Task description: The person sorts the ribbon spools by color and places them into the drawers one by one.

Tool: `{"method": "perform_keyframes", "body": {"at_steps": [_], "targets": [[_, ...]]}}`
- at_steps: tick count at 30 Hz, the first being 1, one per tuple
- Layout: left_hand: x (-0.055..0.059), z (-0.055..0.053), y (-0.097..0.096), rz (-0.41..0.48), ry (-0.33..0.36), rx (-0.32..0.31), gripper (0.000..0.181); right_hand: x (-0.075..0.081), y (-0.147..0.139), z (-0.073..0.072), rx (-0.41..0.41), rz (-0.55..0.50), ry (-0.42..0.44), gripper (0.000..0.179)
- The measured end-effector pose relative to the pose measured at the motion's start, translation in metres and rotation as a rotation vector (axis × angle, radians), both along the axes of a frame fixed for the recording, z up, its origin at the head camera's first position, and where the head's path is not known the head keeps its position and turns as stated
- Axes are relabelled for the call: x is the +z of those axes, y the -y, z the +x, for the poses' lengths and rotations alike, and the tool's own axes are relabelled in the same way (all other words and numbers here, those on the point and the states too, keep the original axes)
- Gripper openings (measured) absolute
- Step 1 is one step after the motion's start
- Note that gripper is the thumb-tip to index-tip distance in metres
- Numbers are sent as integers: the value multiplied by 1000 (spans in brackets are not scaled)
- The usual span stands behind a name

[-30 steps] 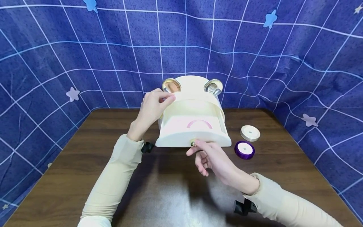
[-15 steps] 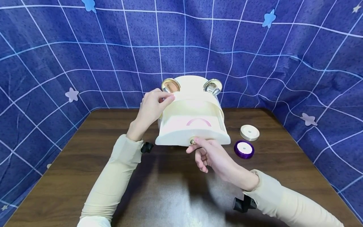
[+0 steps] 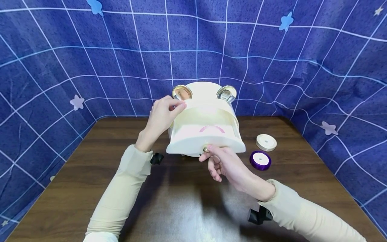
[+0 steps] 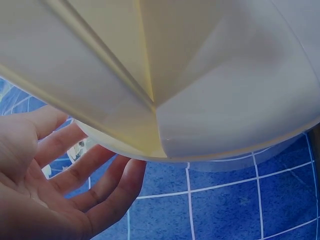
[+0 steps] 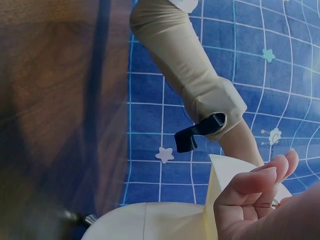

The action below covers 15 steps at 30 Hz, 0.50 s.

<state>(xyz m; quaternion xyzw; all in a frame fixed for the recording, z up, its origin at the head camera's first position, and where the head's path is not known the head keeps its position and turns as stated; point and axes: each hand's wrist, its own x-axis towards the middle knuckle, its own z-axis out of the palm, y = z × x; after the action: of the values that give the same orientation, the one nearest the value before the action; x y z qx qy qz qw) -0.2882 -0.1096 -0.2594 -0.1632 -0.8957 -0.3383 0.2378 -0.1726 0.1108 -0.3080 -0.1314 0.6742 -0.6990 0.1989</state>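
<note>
A white storage box (image 3: 204,90) with two shiny round ears stands on the table, its drawer (image 3: 184,146) pulled out towards me. Inside the drawer is a pink arc. My left hand (image 3: 161,112) holds the upper left edge of the box, thumb and fingertips close together there. In the left wrist view, curved fingers (image 4: 102,175) lie along the white rim, some tips hidden behind it. At the drawer front, my right hand (image 3: 225,164) pinches the small gold knob (image 3: 206,149) between thumb and index finger, the other fingers loosely curled.
To the right of the box lie a white ribbon spool (image 3: 266,142) and a purple ribbon spool (image 3: 260,160). The brown wooden table (image 3: 121,134) meets a blue gridded cloth (image 3: 121,60) behind and at both sides.
The drawer has slid slightly inwards, away from me, with the right hand following on its knob. My left hand stays in place on the box.
</note>
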Motion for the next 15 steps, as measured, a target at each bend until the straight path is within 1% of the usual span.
{"method": "perform_keyframes", "body": {"at_steps": [7,15], "targets": [[-1,0,0,2,0,2,26,0,1,-3,-1,-7,-7,42],[0,1,0,0,-6,-3,26,1,2,-8,-21,-19,-2,41]]}}
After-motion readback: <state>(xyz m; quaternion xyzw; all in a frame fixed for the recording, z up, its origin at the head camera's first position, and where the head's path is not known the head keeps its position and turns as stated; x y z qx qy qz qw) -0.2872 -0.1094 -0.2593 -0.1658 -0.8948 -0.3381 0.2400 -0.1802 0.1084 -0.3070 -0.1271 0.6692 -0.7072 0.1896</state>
